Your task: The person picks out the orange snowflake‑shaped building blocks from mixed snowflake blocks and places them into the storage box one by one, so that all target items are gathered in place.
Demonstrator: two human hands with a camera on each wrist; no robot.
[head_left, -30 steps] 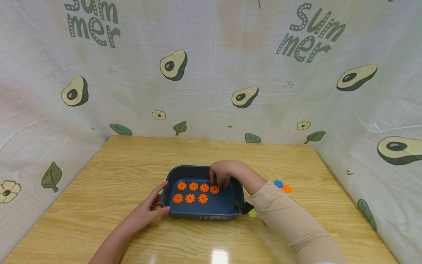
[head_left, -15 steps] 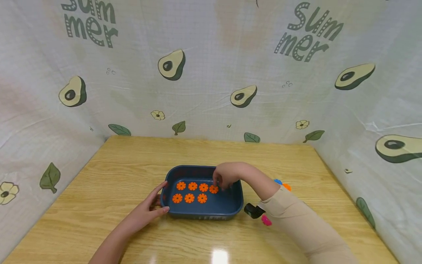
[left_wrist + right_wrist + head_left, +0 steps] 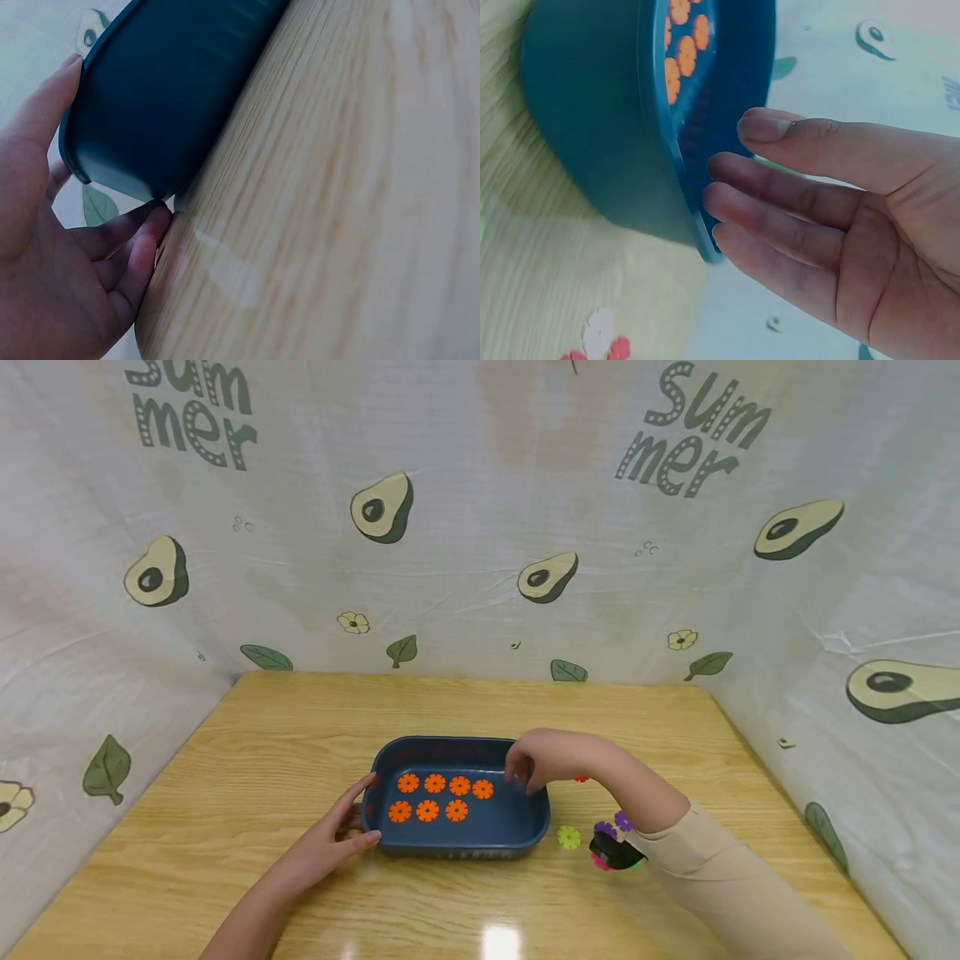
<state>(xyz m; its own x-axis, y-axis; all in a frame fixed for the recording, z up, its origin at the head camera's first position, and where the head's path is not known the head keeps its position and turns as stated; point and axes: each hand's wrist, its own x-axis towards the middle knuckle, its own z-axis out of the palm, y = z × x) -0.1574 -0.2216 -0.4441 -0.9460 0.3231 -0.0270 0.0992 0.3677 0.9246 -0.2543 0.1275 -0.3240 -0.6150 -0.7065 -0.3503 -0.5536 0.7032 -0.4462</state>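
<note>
A pale printed curtain (image 3: pixel 465 527) is hanging behind a wooden table (image 3: pixel 315 718), and in the middle of the table's near part the blue tray (image 3: pixel 498 827) is sitting. It is looking like thin, stiff plastic, probably light and smooth enough to be sliding under a push; its raised rim is offering the surest hold, best at the short ends. The left hand (image 3: pixel 335 832) is gripping the left end, spread across it with fingers at the rim and others bending in low by the base. The right hand (image 3: pixel 553 755) is hanging over the right end with fingers loosely bent and apart, holding nothing; whether its fingertips are touching the rim is hard to tell. Inside, seven orange discs (image 3: pixel 457 811) are lying flat, four in the far row, three in the near. They are seeming light, slightly springy and hard to get under, so their notched edges are suiting a fingertip pinch. Outside, a yellow-green disc (image 3: pixel 569 837) and purple discs (image 3: pixel 606 831) are lying near the right forearm.
</note>
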